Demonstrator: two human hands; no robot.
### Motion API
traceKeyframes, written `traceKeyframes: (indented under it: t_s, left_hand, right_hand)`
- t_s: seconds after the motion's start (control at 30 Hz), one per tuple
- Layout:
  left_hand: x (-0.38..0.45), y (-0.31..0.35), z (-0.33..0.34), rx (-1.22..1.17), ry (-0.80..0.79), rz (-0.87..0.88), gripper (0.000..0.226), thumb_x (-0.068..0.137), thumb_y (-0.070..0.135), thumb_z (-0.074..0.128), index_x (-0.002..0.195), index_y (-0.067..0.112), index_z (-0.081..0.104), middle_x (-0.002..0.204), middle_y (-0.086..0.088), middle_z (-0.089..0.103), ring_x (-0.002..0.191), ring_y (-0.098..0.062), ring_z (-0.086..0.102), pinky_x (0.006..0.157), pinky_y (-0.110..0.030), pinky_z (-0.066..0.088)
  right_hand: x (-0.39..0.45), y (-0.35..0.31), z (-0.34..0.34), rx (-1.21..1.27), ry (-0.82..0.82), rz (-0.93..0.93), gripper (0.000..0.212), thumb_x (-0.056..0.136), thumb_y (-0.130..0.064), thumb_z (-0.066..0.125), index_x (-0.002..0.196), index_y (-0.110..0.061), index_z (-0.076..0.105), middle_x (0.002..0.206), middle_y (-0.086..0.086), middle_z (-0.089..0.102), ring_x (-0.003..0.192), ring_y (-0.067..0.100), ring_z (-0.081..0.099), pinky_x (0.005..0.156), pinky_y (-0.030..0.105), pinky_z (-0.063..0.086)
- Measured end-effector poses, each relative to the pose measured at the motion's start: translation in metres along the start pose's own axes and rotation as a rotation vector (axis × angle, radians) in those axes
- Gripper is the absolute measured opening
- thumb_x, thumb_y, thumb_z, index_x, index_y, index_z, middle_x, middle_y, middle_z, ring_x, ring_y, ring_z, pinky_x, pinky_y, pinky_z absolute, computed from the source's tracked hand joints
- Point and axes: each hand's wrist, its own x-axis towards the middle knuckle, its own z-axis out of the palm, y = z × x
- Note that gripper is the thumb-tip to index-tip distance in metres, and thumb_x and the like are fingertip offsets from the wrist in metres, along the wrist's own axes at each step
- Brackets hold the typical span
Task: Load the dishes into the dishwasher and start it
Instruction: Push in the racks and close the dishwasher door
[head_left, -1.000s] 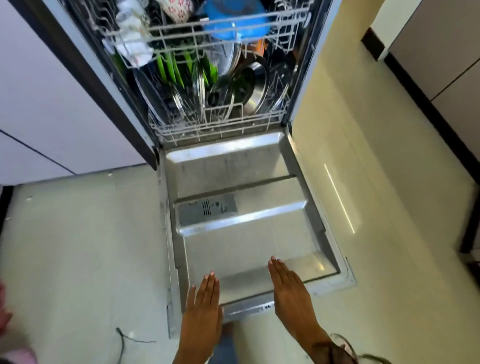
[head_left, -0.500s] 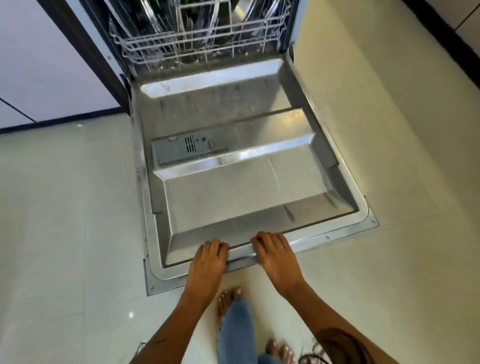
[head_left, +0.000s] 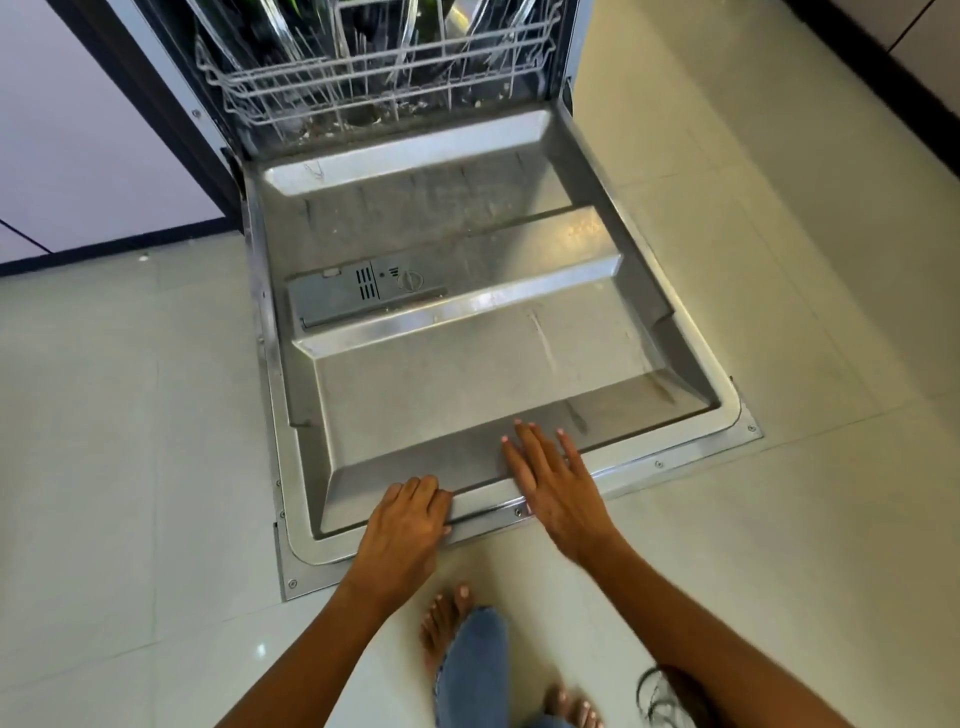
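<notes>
Both hands were gripping the front edge of the lowered door half a second ago; now only the left hand (head_left: 408, 525) grips it, with the fingers curled over the metal rim, while the right hand (head_left: 553, 480) is opened flat, fingers straight and spread, and lies on the inner slope of the door (head_left: 467, 374) just beyond the rim. It holds nothing. Whether the palm presses on the metal or only hovers close above it, I cannot tell.

Farther from the hands, the door lies fully down, almost flat over the floor (head_left: 130, 415). Its steel inner face shows, with the detergent compartment (head_left: 363, 293) in the middle, well beyond the fingertips. At the far end, past the hinge, the lower rack (head_left: 374, 88) stands inside the machine and already carries dishes; only their lower edges are in view, so I cannot say what each one is.

I judge that loading is finished, or nearly so, and that the step in hand is closing the door. The change of the right hand suggests a new hold for lifting. The door must swing up and latch before the machine can be started; the controls are not visible from here.

Below the hands, two bare feet (head_left: 447, 629) stand on the tiles.
</notes>
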Motion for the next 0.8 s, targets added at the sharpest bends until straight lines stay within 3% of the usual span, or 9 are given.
traceKeyframes:
  t_s: [0.1,0.23,0.47,0.63,0.73,0.8]
  left_hand:
    - [-0.003,-0.001,0.002,0.022,0.043,0.017,0.040,0.056,0.013,0.088,0.089,0.006,0.066,0.083,-0.010,0.060,0.068,-0.024,0.058,0.067,-0.030,0.042]
    - [-0.003,0.002,-0.005,-0.001,0.036,0.000,0.042,0.056,0.014,0.090,0.092,0.005,0.069,0.083,-0.011,0.061,0.070,-0.025,0.060,0.063,-0.032,0.049]
    - [0.001,0.007,-0.041,-0.051,-0.006,-0.001,0.045,0.059,0.010,0.087,0.097,0.004,0.064,0.086,-0.012,0.059,0.071,-0.026,0.058,0.063,-0.032,0.050]
    - [0.021,0.012,-0.129,-0.067,0.015,-0.028,0.027,0.075,0.019,0.076,0.098,0.010,0.066,0.086,-0.004,0.055,0.072,-0.019,0.053,0.063,-0.028,0.047]
    - [0.046,0.007,-0.212,-0.120,-0.023,-0.095,0.028,0.086,0.034,0.047,0.100,0.018,0.066,0.089,0.001,0.056,0.076,-0.016,0.053,0.070,-0.024,0.040]
    - [0.067,-0.002,-0.263,-0.132,-0.030,-0.098,0.032,0.087,0.038,0.044,0.102,0.021,0.067,0.092,0.003,0.059,0.077,-0.017,0.058,0.073,-0.022,0.035]
  right_hand:
    - [0.007,0.010,0.000,-0.037,0.027,-0.177,0.070,0.051,-0.013,0.081,0.112,-0.009,0.049,0.111,0.010,0.057,0.094,0.026,0.054,0.084,0.034,0.034]
    - [0.006,0.015,-0.005,-0.020,0.037,-0.241,0.052,0.048,-0.003,0.072,0.097,-0.011,0.054,0.095,0.006,0.057,0.080,0.021,0.052,0.070,0.031,0.037]
    - [0.006,0.023,-0.052,0.102,0.035,-0.215,0.057,0.038,-0.005,0.077,0.090,-0.009,0.058,0.090,0.007,0.059,0.075,0.021,0.053,0.065,0.029,0.041]
    - [0.019,0.042,-0.145,0.183,-0.035,-0.191,0.066,0.029,-0.015,0.086,0.089,-0.012,0.059,0.085,0.003,0.058,0.073,0.018,0.053,0.064,0.027,0.041]
    - [0.040,0.060,-0.231,0.212,-0.119,-0.200,0.064,0.044,-0.017,0.082,0.102,-0.014,0.055,0.100,0.002,0.056,0.087,0.019,0.052,0.074,0.026,0.033]
    - [0.058,0.074,-0.287,0.218,-0.158,-0.220,0.061,0.054,-0.019,0.078,0.109,-0.017,0.050,0.109,-0.001,0.050,0.097,0.018,0.048,0.074,0.024,0.022]
